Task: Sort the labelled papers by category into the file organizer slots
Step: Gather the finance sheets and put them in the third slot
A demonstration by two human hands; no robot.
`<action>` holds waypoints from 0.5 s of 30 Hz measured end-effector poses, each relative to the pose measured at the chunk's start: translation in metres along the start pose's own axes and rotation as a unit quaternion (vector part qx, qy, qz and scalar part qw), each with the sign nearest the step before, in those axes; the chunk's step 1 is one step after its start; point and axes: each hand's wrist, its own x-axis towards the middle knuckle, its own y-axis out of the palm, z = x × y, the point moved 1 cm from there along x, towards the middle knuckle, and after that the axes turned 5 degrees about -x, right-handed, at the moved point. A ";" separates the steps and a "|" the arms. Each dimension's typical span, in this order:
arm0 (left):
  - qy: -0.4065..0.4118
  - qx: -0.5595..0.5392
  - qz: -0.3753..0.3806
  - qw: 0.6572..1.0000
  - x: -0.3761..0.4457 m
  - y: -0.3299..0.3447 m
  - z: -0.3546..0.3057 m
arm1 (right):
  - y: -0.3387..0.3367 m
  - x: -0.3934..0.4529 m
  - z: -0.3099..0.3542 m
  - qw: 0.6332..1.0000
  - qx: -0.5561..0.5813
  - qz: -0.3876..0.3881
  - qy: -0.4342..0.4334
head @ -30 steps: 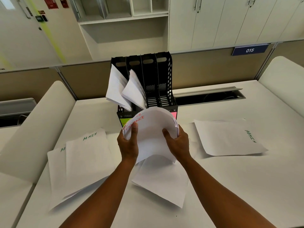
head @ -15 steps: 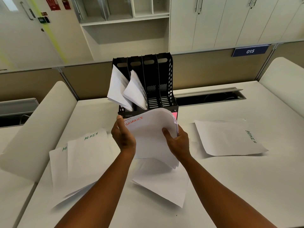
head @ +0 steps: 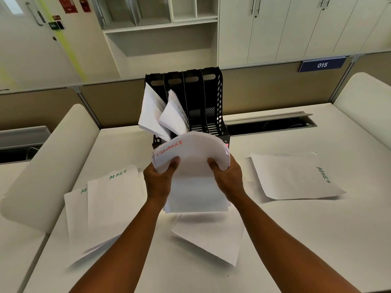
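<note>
White desk [head: 296, 240] – both hands [head: 160, 179] [head: 228, 176] pinching "FINANCE" stack [head: 190, 166]; "ADMIN" sheets [head: 114, 199] – organizer [head: 211, 102] behind.

There is just one view, from a camera on the person's head. It looks forward and down, so both arms reach up into the picture from the bottom edge. The left hand [head: 160, 178] and right hand [head: 227, 176] are close, near the middle. The white desk [head: 296, 240] fills the lower half. The black file organizer [head: 203, 98] stands farther off, straight ahead. Past it, high up, are the wall cupboards [head: 296, 26]. The wide lens bends the edges.
</note>
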 end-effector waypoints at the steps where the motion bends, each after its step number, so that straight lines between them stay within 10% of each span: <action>1: -0.001 -0.006 -0.001 1.000 0.000 -0.001 -0.001 | 0.003 0.000 0.002 1.000 -0.009 0.003 -0.011; 15: 0.005 0.033 -0.025 0.999 -0.013 0.017 0.002 | 0.046 -0.019 0.026 0.993 -0.027 0.033 -0.106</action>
